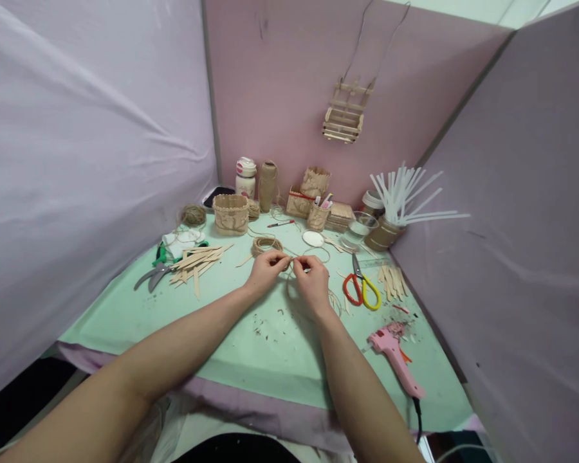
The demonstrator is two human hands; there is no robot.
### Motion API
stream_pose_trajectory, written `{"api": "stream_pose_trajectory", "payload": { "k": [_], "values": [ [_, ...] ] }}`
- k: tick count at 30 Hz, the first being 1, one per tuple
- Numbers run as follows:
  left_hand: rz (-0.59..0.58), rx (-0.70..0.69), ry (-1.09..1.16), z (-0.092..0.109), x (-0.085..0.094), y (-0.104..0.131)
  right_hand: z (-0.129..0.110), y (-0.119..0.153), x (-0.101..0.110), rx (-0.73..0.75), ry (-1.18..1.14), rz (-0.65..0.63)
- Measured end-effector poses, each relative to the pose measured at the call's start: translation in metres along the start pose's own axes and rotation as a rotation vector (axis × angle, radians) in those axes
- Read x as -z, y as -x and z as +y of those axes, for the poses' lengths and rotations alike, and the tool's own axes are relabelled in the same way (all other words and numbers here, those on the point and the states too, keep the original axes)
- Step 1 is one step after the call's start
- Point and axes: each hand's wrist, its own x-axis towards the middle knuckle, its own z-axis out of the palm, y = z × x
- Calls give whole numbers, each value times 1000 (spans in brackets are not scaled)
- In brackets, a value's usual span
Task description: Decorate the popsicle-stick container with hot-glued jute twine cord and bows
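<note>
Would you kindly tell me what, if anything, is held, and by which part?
The left hand and right hand pinch thin twine; which stretch of it is too small to tell.

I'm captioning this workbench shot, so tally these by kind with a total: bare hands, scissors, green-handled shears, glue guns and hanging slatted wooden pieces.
Bare hands: 2, left hand and right hand
Scissors: 1
Green-handled shears: 1
Glue gun: 1
Hanging slatted wooden piece: 1
Total: 6
</note>
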Motion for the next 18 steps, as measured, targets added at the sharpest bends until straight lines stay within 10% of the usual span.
{"api": "stream_pose_trajectory", "payload": {
  "k": [9,18],
  "values": [
    [-17,-82,-110,4,1,2,3,0,-1,52,33,11],
    [-88,499,386,1,-5,-4,-1,5,-6,228,109,10]
  ]
}}
